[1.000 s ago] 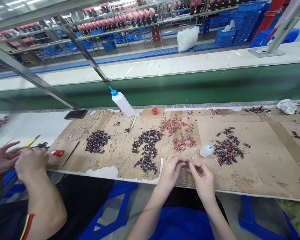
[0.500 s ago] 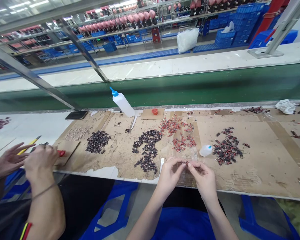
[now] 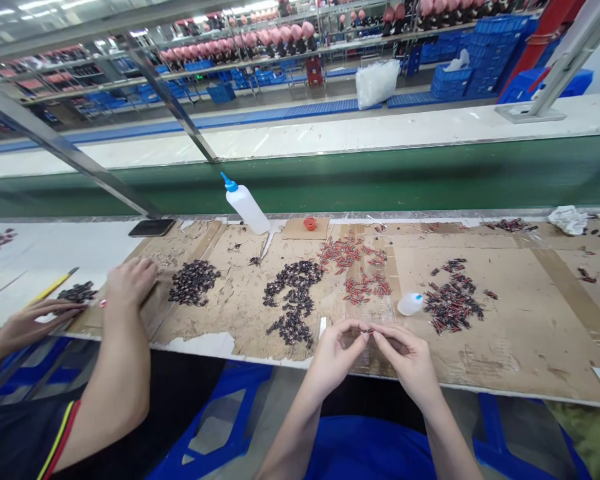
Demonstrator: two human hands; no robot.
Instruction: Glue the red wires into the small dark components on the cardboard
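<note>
My left hand [image 3: 336, 353] and my right hand [image 3: 405, 357] meet fingertip to fingertip above the front of the cardboard. Both are closed in a pinch on a small dark reddish part [image 3: 369, 331], mostly hidden by the fingers. Just right of my right hand stands a small white squeeze bottle [image 3: 411, 304] with a blue tip. Beyond it lies a pile of black-and-red parts [image 3: 454, 303]. Loose red parts [image 3: 347, 253] are spread ahead of my hands. To the left are small black parts [image 3: 295, 300] in a heap.
A large blue-capped bottle [image 3: 249, 210] leans near the back edge, close to a red cap-like dish [image 3: 309, 224]. At left, a co-worker's hand [image 3: 130, 280] reaches over the cardboard beside another black pile [image 3: 194, 283]. A phone [image 3: 152, 228] and a yellow knife [image 3: 55, 285] lie there too.
My hands have shifted slightly, still pinching the small part, which shows a little more. The co-worker's near hand has moved right and forward, uncovering a dark pile beside the knife.
</note>
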